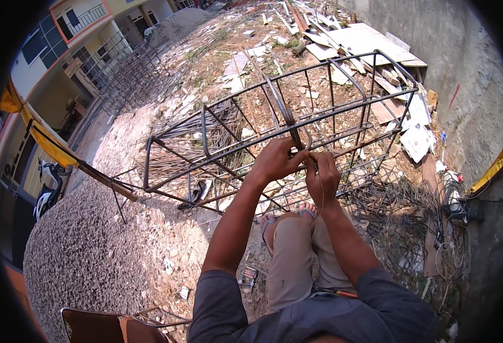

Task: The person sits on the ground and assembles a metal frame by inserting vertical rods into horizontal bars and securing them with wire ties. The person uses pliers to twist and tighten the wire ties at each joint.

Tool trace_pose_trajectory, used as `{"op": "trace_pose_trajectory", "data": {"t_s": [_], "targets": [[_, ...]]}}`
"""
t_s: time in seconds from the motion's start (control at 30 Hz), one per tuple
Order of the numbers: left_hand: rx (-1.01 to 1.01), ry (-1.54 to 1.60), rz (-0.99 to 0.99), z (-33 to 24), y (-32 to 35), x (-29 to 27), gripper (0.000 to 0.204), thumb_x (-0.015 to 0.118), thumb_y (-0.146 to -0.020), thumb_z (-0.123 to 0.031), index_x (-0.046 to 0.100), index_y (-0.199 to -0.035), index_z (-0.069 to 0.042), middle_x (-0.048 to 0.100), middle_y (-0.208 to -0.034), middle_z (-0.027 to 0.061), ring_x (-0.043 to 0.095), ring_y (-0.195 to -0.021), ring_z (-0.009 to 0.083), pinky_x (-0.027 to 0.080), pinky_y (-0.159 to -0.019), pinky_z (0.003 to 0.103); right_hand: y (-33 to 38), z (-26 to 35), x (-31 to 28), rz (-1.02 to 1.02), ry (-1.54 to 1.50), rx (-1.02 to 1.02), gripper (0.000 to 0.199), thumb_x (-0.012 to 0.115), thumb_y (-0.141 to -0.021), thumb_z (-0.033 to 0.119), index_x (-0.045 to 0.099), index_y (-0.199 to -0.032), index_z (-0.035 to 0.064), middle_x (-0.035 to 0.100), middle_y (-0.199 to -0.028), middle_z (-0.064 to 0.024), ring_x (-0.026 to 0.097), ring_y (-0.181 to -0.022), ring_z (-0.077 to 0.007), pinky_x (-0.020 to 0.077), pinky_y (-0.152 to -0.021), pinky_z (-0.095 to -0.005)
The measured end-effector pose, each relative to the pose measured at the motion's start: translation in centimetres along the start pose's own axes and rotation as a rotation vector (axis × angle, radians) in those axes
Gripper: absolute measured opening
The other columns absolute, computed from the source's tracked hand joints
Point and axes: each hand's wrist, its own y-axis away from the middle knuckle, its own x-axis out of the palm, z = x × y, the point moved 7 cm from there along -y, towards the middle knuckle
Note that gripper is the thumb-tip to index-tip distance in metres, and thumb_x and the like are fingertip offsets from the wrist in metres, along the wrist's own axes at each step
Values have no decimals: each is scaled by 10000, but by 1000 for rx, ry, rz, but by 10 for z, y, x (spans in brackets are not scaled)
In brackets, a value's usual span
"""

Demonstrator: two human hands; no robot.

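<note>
In front of me stands a long cage of dark steel rebar, with rectangular stirrups along its bars. Several stirrups are bunched together at its middle. My left hand is closed around the lower end of this bunch, where it meets the near top bar. Close beside it, my right hand is pinched shut on a thin tie wire that trails down past the wrist. The fingertips of both hands nearly touch, and the exact spot between them is partly hidden.
A gravel heap lies at left, beneath a pole with a yellow tarp. Loose rebar lies behind the cage. Boards and rubble lean toward the concrete wall. A brown chair stands at lower left; pliers rest at my waist.
</note>
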Motion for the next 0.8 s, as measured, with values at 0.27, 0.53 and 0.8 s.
{"op": "trace_pose_trajectory", "data": {"t_s": [0.27,0.53,0.8], "targets": [[-64,53,68,9,-2,0,382,726,-899,-362,734,-944,17,681,-784,212,651,-715,366,507,-670,448,26,-45,30,249,-511,722,215,677,-1007,231,661,-911,40,630,-764,-29,634,-642,-167,436,-505,-345],[-80,131,114,17,-3,7,311,753,-909,-309,760,-1034,-24,755,-868,149,708,-748,220,529,-687,357,60,-39,72,373,-1891,1552,158,635,-1027,314,685,-1036,165,570,-744,53,579,-672,-65,484,-539,-217],[-34,56,46,22,-4,9,451,745,-905,-418,741,-975,28,688,-763,190,640,-657,299,495,-628,419,136,-11,-40,1002,-585,809,379,699,-971,372,678,-1110,20,672,-826,-56,655,-697,-152,504,-625,-314]]}}
